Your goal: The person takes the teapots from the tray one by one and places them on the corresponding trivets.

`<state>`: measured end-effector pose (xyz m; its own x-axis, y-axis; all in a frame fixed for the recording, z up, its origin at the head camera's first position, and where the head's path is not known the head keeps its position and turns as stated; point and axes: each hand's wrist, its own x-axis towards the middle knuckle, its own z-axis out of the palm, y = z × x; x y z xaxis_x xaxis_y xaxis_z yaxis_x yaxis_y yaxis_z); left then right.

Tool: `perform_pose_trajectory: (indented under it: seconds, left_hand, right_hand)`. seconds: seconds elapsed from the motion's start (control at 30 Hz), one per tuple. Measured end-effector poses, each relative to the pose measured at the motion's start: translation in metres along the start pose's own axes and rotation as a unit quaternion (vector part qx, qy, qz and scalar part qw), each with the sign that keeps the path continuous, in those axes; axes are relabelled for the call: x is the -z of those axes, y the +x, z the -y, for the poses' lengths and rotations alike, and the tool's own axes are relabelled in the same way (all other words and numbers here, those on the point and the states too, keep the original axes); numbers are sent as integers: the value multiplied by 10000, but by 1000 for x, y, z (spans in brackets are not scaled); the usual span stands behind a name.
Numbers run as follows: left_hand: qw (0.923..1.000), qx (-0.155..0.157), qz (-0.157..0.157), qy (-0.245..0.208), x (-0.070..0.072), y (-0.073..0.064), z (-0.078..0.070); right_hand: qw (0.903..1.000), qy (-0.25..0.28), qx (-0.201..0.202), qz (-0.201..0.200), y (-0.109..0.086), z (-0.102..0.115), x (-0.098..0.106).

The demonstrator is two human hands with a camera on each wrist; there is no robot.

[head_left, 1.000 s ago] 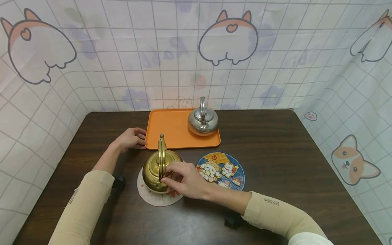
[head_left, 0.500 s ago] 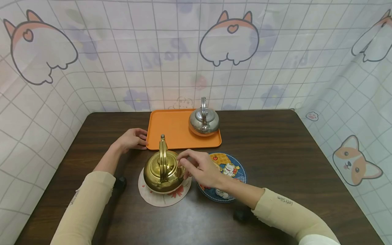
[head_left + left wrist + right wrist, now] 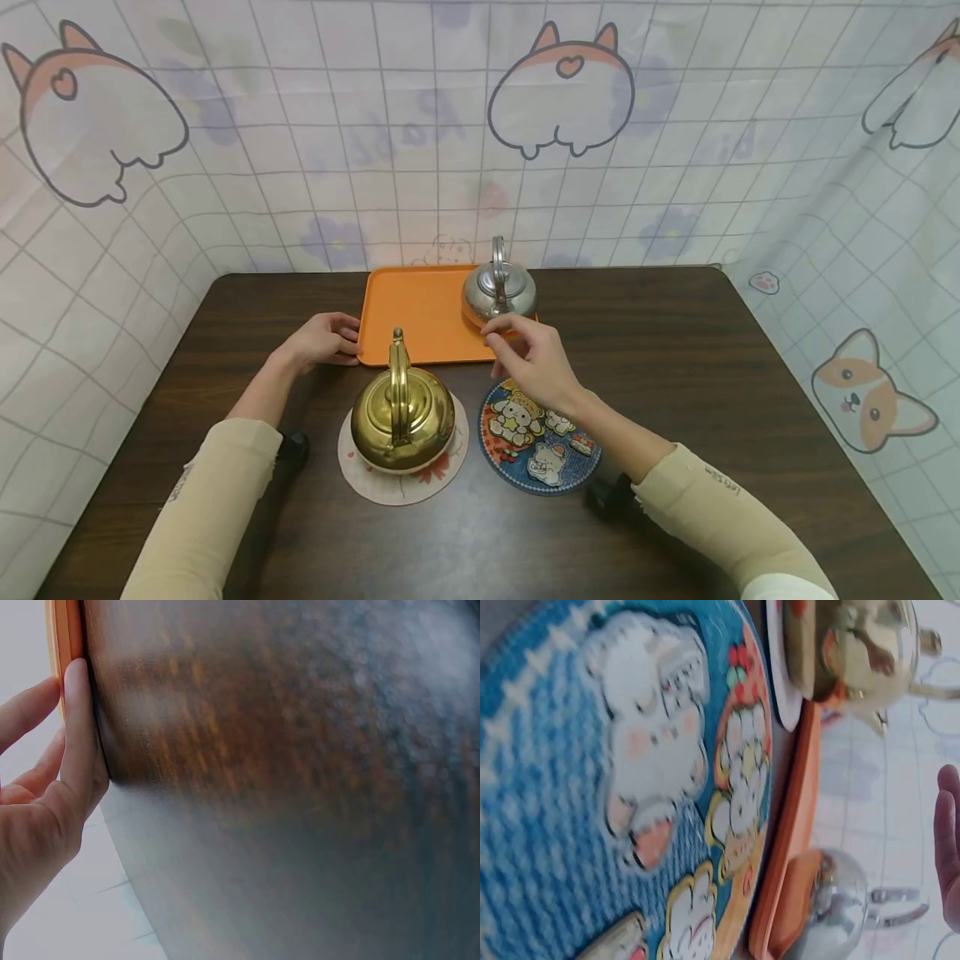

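My left hand rests at the left edge of the orange tray; in the left wrist view its fairly straight fingers touch the tray's rim. The right hand hovers in front of the silver kettle, loosely bent and holding nothing; its fingertips overlap the kettle's lower front, and contact cannot be told. That kettle stands on the tray's right end, handle upright. A gold kettle sits on a pale round mat with red leaf prints. Beneath the right forearm lies a blue round mat with cartoon animals.
Everything stands on a dark wooden table. A white checked curtain with corgi drawings hangs behind and along both sides. The gold kettle stands between the two forearms, in front of the tray.
My right hand has let go of the gold kettle's handle and moved right and back, towards the silver kettle. The gold kettle stays on its mat. The left hand has not moved.
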<state>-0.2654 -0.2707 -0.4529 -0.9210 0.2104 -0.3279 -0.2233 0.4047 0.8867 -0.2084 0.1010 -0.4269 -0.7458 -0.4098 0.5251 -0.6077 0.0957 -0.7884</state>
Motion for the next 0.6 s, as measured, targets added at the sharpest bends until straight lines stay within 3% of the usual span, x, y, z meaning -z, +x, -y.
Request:
perform_pose_trajectory:
  seconds: [0.23, 0.6]
  left_hand:
    - [10000, -21, 10, -7, 0, 0, 1]
    - [10000, 27, -14, -30, 0, 0, 0]
  right_hand:
    - [9970, -167, -221, -718, 12, -16, 15]
    - [9932, -422, -410, -1003, 25, -36, 21]
